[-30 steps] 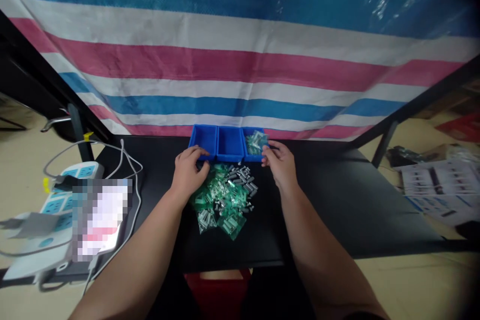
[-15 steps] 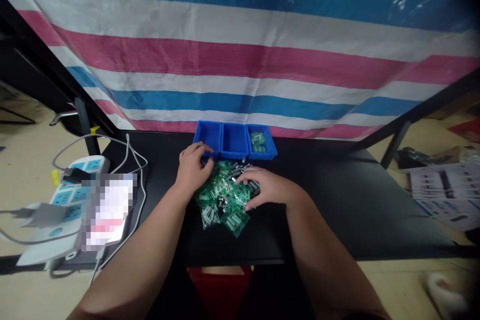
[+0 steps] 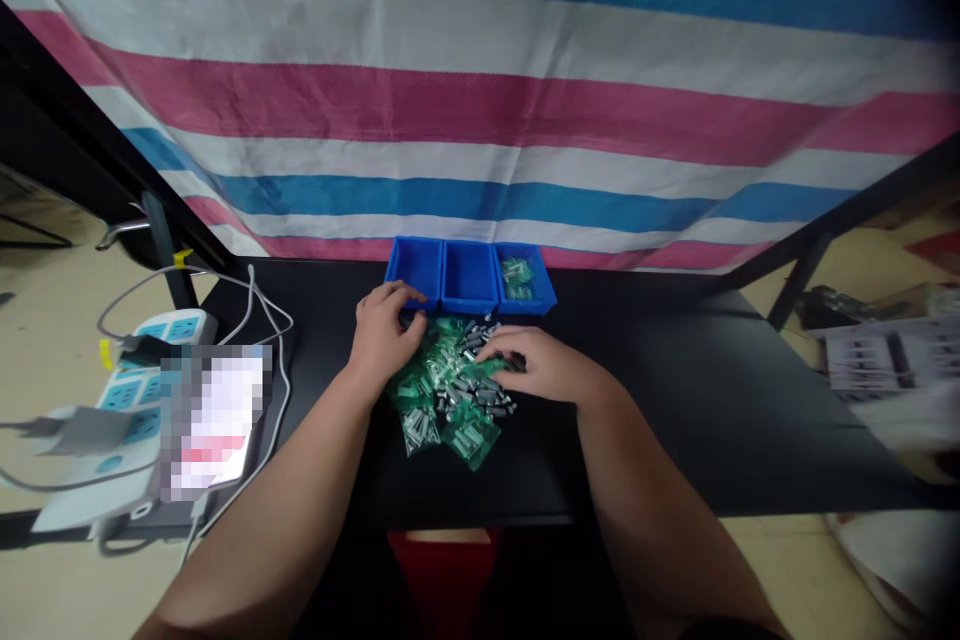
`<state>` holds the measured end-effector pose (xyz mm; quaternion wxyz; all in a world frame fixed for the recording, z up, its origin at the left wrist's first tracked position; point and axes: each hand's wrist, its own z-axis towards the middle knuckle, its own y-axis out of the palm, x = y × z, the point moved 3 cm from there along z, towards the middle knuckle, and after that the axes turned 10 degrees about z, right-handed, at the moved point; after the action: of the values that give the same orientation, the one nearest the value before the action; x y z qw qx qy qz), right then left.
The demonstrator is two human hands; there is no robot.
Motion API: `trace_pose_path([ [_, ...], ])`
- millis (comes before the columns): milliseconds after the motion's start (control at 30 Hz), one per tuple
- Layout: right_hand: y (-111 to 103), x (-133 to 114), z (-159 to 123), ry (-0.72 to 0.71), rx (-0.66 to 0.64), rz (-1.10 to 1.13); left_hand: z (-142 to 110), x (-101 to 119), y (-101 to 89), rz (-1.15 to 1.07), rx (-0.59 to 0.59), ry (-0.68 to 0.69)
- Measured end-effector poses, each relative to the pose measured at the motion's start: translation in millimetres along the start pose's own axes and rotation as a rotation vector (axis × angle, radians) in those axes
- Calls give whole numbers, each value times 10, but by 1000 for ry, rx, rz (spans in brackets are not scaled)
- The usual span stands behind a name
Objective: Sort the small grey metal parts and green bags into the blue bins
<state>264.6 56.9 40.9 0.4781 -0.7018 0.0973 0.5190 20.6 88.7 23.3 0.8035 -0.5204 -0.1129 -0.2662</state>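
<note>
A heap of small clear bags with green print (image 3: 442, 410) lies mixed with grey metal cylinders (image 3: 480, 385) on the black table (image 3: 675, 420). My left hand (image 3: 386, 330) rests at the heap's far left edge, its curled fingers just below the blue bin. My right hand (image 3: 532, 365) reaches over the heap's right side, with its fingertips among the grey parts. Whether either hand holds a small piece is hidden by the fingers. A few green bags (image 3: 517, 278) lie in the right compartment of the blue three-part bin (image 3: 469, 265).
A white power strip (image 3: 142, 390) with cables and a pixelated phone (image 3: 214, 420) lie at the table's left. A striped tarp (image 3: 480, 120) hangs behind the table. Printed sheets (image 3: 877, 360) sit at right, and a red stool (image 3: 442, 570) stands below the near edge.
My right hand has come from the bin's right compartment to the heap's right side. The heap now shows more grey parts, and the view has shifted slightly.
</note>
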Motion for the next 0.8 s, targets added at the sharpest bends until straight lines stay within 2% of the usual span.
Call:
trace_pose_path([
  [133, -169, 156, 21, -42, 416, 114, 4, -21, 14, 13, 4, -6],
  [267, -352, 468, 12, 31, 817, 395, 9, -15, 13, 6, 5, -15],
  [333, -416, 593, -8, 68, 957, 444, 10, -6, 9, 0, -3, -12],
  [400, -454, 636, -35, 101, 1028, 315, 9, 0, 7, -5, -4, -2],
  [467, -447, 581, -48, 101, 1005, 98, 7, -2, 10, -11, 3, 9],
  [533, -372, 447, -25, 40, 881, -71, 6, -9, 19, -16, 6, 13],
  [667, -31, 127, 113, -126, 527, -261, 5, -15, 40, -20, 8, 14],
  [733, 152, 38, 208, -139, 438, -341, 3, -9, 43, -18, 4, 14],
  [800, 294, 13, 310, -115, 404, -390, 3, -3, 43, -17, -4, 12],
])
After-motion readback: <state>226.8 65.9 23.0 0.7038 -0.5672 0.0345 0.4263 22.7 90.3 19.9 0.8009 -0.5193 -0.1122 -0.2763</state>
